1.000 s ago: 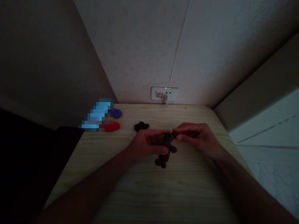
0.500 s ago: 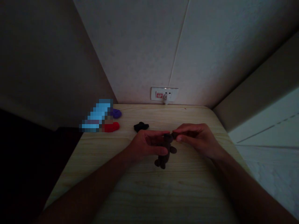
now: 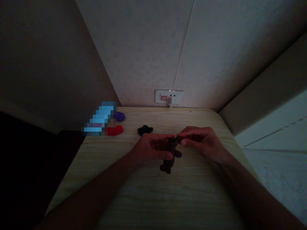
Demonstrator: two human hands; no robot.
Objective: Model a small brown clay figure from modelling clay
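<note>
Between thumb and fingers, my left hand (image 3: 153, 147) grips a dark brown clay figure (image 3: 170, 158) by its body, above the tabletop. The figure has a rounded head, a stubby arm on the right side and two small rounded feet at the bottom; my fingers cover its left side. At its head, my right hand (image 3: 201, 142) pinches a small brown clay piece (image 3: 179, 138) between thumb and forefinger. That piece is up against the head's right side; in the dim light I cannot tell if it is joined.
Behind my left hand lies a black clay lump (image 3: 145, 130). Farther left are a red clay lump (image 3: 115, 130), a purple one (image 3: 120, 116) and a pixelated bright blue slab (image 3: 100, 119). A wall socket with a plug (image 3: 169, 96) is above the back edge of the wooden table (image 3: 153, 201).
Almost nothing differs. The figure's lower end has shifted very slightly to the right; both hands keep their holds.
</note>
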